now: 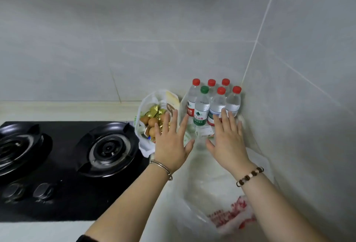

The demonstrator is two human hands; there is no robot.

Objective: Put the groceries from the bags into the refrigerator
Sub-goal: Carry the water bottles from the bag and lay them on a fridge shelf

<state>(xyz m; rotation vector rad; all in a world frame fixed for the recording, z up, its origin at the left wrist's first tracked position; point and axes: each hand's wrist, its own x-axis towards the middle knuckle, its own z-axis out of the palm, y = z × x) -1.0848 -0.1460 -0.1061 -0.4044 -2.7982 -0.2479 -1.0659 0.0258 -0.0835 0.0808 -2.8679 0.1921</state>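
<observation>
Beside the stove (67,164), on the surface (204,166), both hands, left (172,141) and right (228,141), reach spread and empty toward the water bottles (213,103); the grocery bag (154,118) remains full, so unloading seems barely begun.

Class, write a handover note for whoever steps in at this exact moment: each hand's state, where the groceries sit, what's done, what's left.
Left hand: open, fingers spread, holding nothing, in front of the white bag.
Right hand: open, holding nothing, fingertips at the water bottles.
Six water bottles stand in the wall corner, in a clear bag; eggs and gold-wrapped packets are in the white bag beside the stove.
Done: nothing visibly unpacked.
Left: everything goes to the refrigerator, not in view.
</observation>
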